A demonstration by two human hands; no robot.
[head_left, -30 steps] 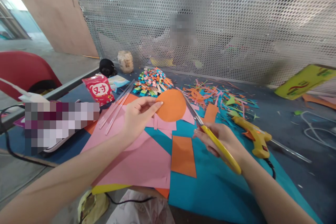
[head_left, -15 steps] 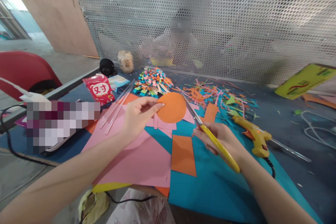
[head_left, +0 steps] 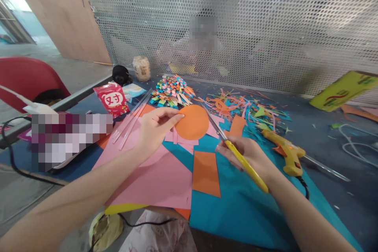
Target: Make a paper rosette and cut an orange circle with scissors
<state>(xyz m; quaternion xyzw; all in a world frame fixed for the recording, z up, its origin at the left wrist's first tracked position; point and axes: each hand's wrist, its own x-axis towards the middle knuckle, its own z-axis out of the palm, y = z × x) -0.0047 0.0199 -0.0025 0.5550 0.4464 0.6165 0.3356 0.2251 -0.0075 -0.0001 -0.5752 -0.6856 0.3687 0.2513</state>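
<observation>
Between the thumb and fingers of my left hand (head_left: 158, 128) is an orange paper circle (head_left: 192, 123), pinched at its left edge and raised above the sheets. My right hand (head_left: 245, 153) is wrapped round yellow-handled scissors (head_left: 240, 157). Their blades point up and left, close by the circle's right edge; whether they touch it I cannot tell. Below lie a large pink sheet (head_left: 153, 181), a blue sheet (head_left: 245, 212) and an orange rectangle of paper (head_left: 206, 174). A smaller orange strip (head_left: 237, 126) rests just beyond my right hand.
Behind the circle sits a multicoloured fringed paper piece (head_left: 173, 90), beside a heap of paper scraps (head_left: 227, 102). A yellow glue gun (head_left: 285, 153) lies right. Clear glue sticks (head_left: 132, 120) and a red packet (head_left: 113, 100) are left. A perforated metal panel (head_left: 265, 27) closes the back.
The orange circle has shifted very slightly left and down in my left hand. Both hands keep nearly the same place and grip.
</observation>
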